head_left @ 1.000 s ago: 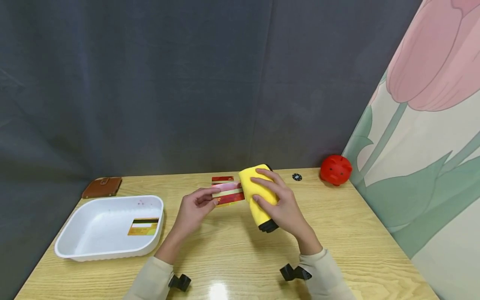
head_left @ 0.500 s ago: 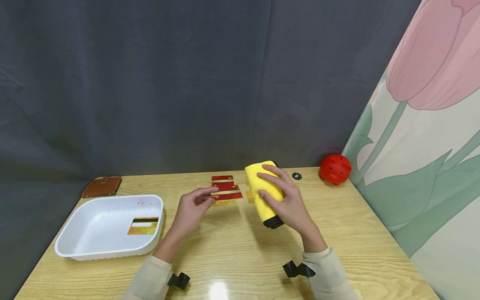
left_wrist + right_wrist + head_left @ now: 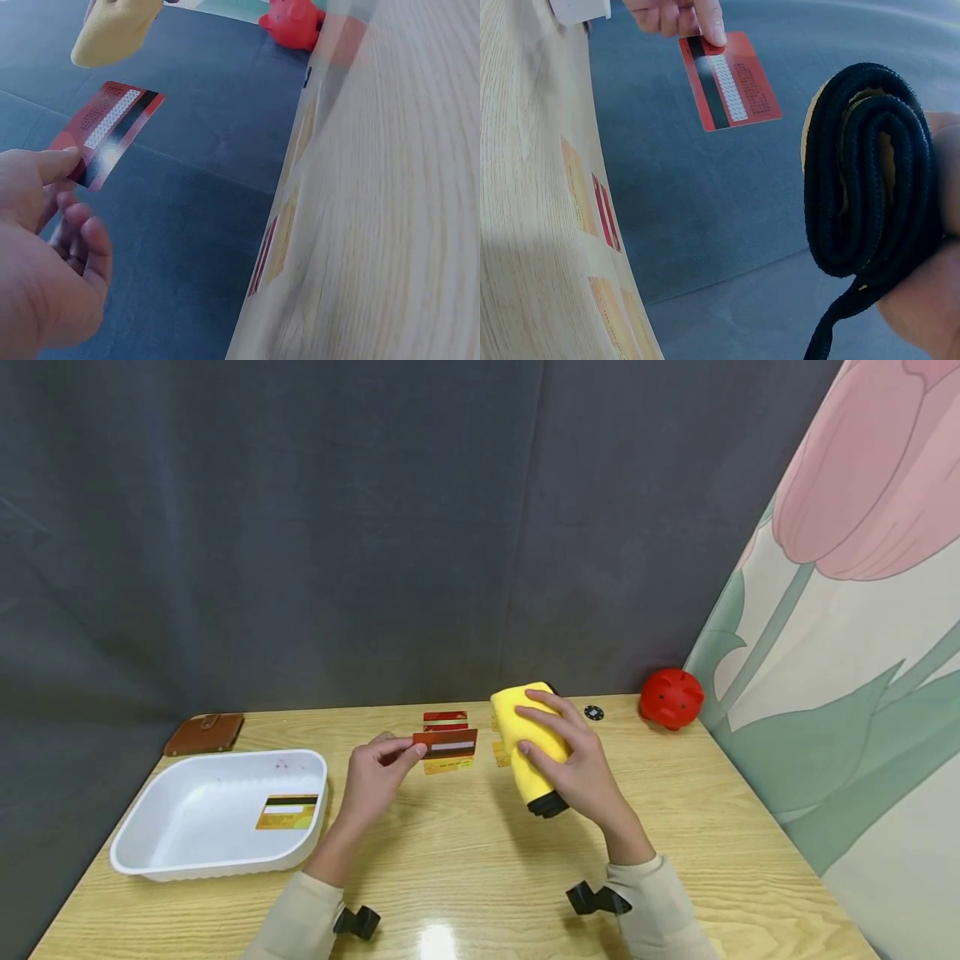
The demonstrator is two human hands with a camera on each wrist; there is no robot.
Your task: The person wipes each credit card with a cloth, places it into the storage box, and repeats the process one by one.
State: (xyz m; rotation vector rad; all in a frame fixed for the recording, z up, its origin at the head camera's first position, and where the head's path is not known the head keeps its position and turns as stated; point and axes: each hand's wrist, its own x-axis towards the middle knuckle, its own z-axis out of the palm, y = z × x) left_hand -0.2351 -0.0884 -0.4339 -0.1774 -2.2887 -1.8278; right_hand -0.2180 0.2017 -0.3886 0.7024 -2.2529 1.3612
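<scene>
Between thumb and fingers, my left hand (image 3: 378, 772) pinches the left end of a red bank card (image 3: 453, 743), held above the table. The side with the dark magnetic stripe and pale signature strip faces the head camera. My right hand (image 3: 573, 768) grips a folded yellow cloth (image 3: 525, 731) with black edging, just right of the card and apart from it. In the right wrist view the cloth (image 3: 866, 169) shows its rolled layers end-on. Behind the held card lie another red card (image 3: 446, 717) and a yellow card (image 3: 448, 766), both partly covered.
A white tray (image 3: 202, 864) with a gold card (image 3: 287, 812) in it stands at left. Behind it lies a brown wallet (image 3: 204, 735). More yellow cards (image 3: 500, 753) lie partly behind the cloth. A black chip (image 3: 594, 712) and red piggy bank (image 3: 671, 698) sit back right.
The cloth, first against the card's right end, has moved away to the right in my right hand. My left hand has turned the card over, from its cream-banded face to its magnetic-stripe side.
</scene>
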